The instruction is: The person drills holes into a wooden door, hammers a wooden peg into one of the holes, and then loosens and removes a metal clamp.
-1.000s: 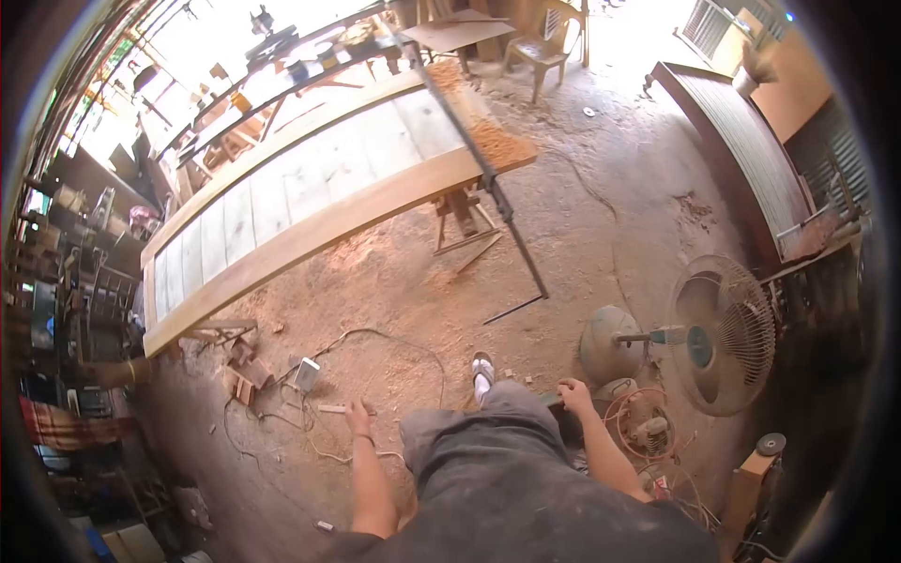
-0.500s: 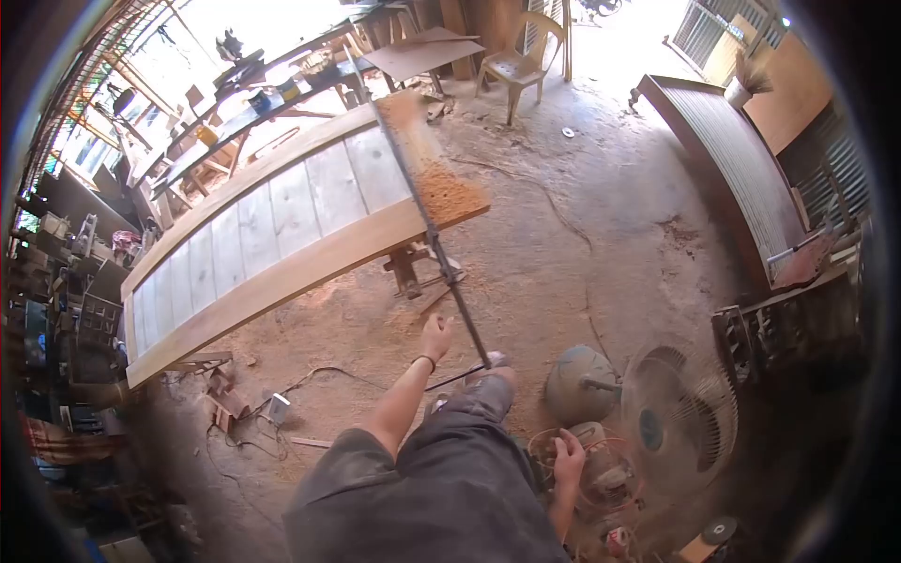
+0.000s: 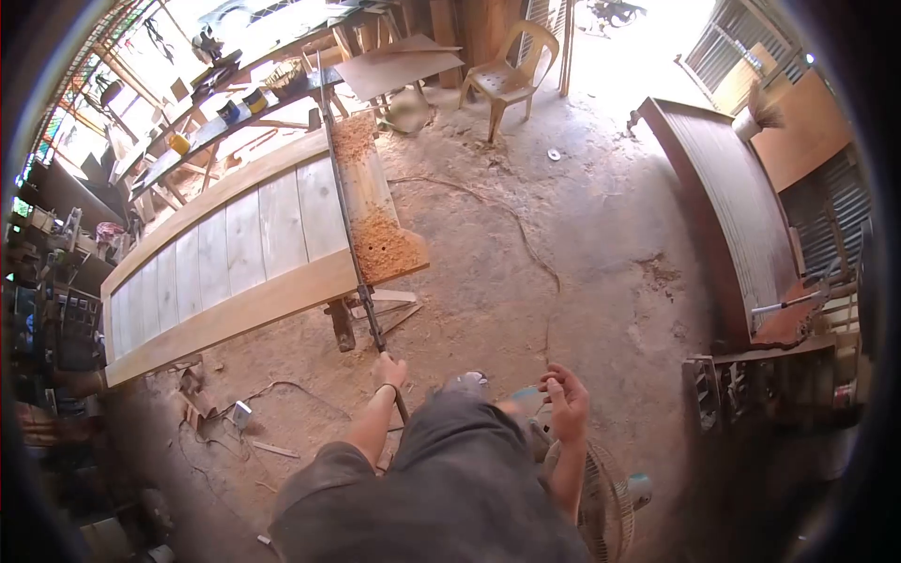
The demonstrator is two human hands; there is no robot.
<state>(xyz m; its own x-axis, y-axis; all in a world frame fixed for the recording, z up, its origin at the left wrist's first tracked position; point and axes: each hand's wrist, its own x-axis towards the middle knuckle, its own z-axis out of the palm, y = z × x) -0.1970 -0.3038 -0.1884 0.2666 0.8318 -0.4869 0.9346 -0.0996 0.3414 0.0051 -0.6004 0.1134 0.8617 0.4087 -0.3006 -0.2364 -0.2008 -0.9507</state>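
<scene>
A long wooden panel door point(image 3: 239, 225) with pale vertical boards in a light brown frame lies raised off the floor. Across its near end runs a long metal bar clamp point(image 3: 342, 202), which reaches down toward me. My left hand point(image 3: 390, 370) is closed around the lower part of that bar. My right hand point(image 3: 567, 403) hangs in the air above the fan, fingers loosely bent and thumb apart, with nothing visible in it. Wood shavings point(image 3: 387, 249) cover the door's end beyond the clamp.
A standing fan point(image 3: 608, 507) is close by my right leg. Cords point(image 3: 535, 249) trail over the dusty floor. A yellow plastic chair point(image 3: 511, 80) stands at the back. To the right leans a large brown panel point(image 3: 718, 197). A cluttered workbench point(image 3: 221, 131) is behind the door.
My left hand has gone from beside the clamp bar to gripping it. My right hand has risen away from the fan. The view has shifted, with the door now farther left.
</scene>
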